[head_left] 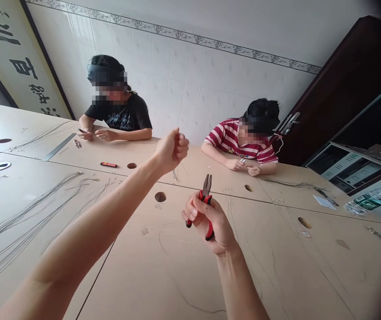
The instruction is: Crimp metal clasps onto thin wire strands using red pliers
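Note:
My right hand is wrapped round a pair of pliers with red and black handles. The plier jaws point up and away from me, with a small gap between their tips. Further out and to the left, my left hand is raised above the table with its fingers curled in. Whatever those fingers pinch, if anything, is hidden or too thin to make out. A thin dark cord curves over the table below my hands.
Bundles of thin cords lie on the left of the table. Two people sit across, each handling small things. A red box cutter, a steel ruler, a water bottle and round cable holes are also there.

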`<control>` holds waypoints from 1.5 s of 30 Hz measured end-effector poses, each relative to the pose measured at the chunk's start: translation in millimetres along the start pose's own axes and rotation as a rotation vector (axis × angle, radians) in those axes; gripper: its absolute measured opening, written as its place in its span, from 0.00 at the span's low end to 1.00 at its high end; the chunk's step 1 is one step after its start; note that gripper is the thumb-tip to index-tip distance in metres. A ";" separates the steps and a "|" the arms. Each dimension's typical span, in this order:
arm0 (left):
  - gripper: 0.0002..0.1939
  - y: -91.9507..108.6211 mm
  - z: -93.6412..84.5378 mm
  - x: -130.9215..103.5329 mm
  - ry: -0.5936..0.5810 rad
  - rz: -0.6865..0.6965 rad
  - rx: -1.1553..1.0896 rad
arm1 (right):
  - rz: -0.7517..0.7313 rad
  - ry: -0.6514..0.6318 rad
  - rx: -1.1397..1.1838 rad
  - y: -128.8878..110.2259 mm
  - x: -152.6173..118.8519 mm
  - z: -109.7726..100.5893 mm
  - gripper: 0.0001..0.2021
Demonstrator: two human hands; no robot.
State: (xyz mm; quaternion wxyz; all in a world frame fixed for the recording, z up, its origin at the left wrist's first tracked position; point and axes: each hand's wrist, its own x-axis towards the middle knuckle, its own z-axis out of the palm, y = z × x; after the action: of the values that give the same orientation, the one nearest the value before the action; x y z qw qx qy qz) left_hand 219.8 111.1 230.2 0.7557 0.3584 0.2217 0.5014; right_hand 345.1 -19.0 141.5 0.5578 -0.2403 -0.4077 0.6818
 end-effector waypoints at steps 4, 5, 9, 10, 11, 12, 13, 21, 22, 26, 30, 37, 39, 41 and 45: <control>0.28 -36.8 -23.1 -13.6 -0.111 -0.241 0.240 | -0.128 0.079 0.096 -5.1 -4.3 -3.6 0.11; 0.29 -44.9 -27.8 -22.0 -0.146 -0.300 0.362 | -0.156 0.092 0.113 -7.1 -5.3 -5.4 0.11; 0.27 -69.7 -35.4 -63.5 -0.208 -0.195 0.773 | -0.200 0.122 0.202 -14.9 -8.8 -13.0 0.09; 0.25 -74.6 -34.1 -73.3 -0.181 -0.132 0.849 | -0.203 0.128 0.225 -16.0 -9.3 -14.7 0.08; 0.22 -79.3 -31.9 -82.1 -0.158 -0.082 0.887 | -0.206 0.134 0.245 -16.6 -9.6 -16.3 0.08; 0.21 -83.8 -28.9 -89.6 -0.126 -0.027 0.897 | -0.207 0.139 0.263 -16.9 -9.9 -17.8 0.07; 0.18 -88.1 -25.5 -95.7 -0.095 0.035 0.887 | -0.209 0.141 0.278 -16.7 -10.2 -19.1 0.07; 0.07 -107.8 -10.5 -108.2 0.028 0.368 0.706 | -0.181 0.129 0.390 -12.8 -14.0 -23.3 0.08; 0.06 -108.3 -9.8 -108.4 0.013 0.396 0.706 | -0.174 0.135 0.393 -12.6 -14.5 -22.9 0.08; 0.03 -108.8 -5.3 -109.8 0.008 0.420 0.745 | -0.162 0.162 0.402 -12.3 -15.5 -21.0 0.07; 0.05 -109.7 -1.4 -109.2 0.029 0.408 0.735 | -0.139 0.208 0.383 -10.5 -14.8 -19.8 0.07; 0.06 -108.9 -2.0 -106.2 0.014 0.356 0.608 | -0.119 0.248 0.343 -5.2 -12.8 -19.1 0.08; 0.07 -107.6 -3.0 -105.9 -0.005 0.308 0.558 | -0.113 0.229 0.375 -4.3 -12.5 -19.0 0.07; 0.07 -106.7 -4.0 -105.6 -0.021 0.254 0.509 | -0.111 0.221 0.388 -3.6 -12.2 -18.8 0.07; 0.07 -106.5 -6.6 -104.8 -0.014 0.192 0.448 | -0.108 0.225 0.370 -1.7 -11.4 -17.8 0.08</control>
State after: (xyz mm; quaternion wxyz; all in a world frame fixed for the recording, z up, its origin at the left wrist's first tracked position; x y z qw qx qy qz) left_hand 237.1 -8.4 142.0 0.6076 0.5400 0.2869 0.5068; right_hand 363.0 -24.7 131.6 0.6702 -0.1863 -0.2232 0.6829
